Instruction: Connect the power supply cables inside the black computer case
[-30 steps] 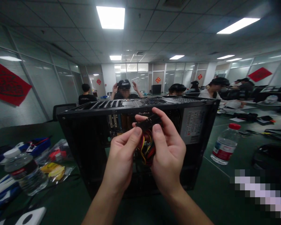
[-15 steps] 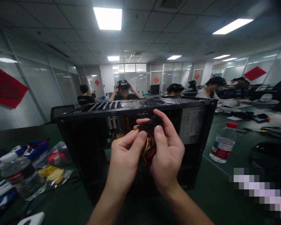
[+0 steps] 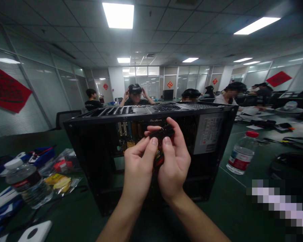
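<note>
Both hands meet in front of an open black computer case [image 3: 91, 168] standing on the table. Between thumb and fingers, my left hand [image 3: 141, 161] pinches one end of a black cable connector [image 3: 161, 133]. My right hand [image 3: 175, 154] grips the other end of the same connector, its index finger stretched along the top. Coloured power wires [image 3: 158, 159] in red, yellow and black hang below it, partly hidden by the hands. Behind them, inside the case, are expansion slots [image 3: 122, 129] on the left and the power supply [image 3: 207, 132] with its label on the right.
A water bottle [image 3: 27, 185], a yellow packet [image 3: 59, 182] and a blue tray [image 3: 42, 156] are on the left. To the right stands a red-capped bottle [image 3: 242, 154], with black cables [image 3: 288, 164] beyond. Several people sit across the table, one person [image 3: 135, 95] with hands raised to their headgear.
My right hand has come in a little closer to the left, its thumb lower on the connector. The view has shifted slightly. Both hands keep hold of the connector.
</note>
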